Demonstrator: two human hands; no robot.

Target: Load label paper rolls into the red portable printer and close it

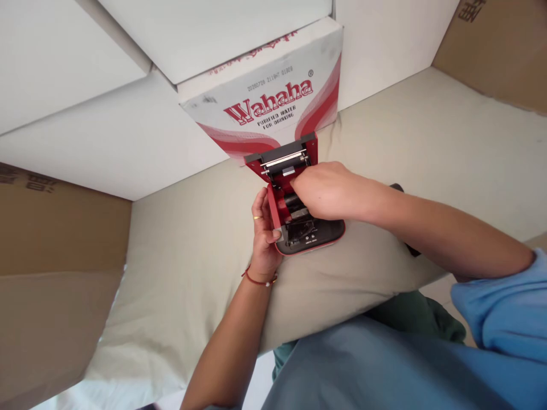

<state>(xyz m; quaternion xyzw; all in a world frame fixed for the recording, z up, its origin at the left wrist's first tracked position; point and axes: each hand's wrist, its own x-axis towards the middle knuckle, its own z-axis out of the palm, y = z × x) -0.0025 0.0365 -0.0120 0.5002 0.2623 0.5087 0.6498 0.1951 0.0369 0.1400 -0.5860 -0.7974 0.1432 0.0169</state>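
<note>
A small red and black printer (314, 242) with its hinged lid (282, 165) raised lies on the beige cloth. A roller and metal bar show on the inside of the lid. My left hand (265, 228) holds the printer's left side, with the thumb on the front corner and the fingers along the red wall. Over the open compartment is my right hand (327, 191), its fingers curled in and their tips hidden. What they pinch, if anything, cannot be made out. Beside them a black cylindrical part (293, 202) shows inside the compartment.
A Wahaha water carton (273, 91) stands right behind the printer, against white boxes (239, 28). Brown cartons stand at the left (64, 239) and far right (499, 51). A black object (412, 250) lies partly hidden beneath my right forearm on the beige cloth (192, 256).
</note>
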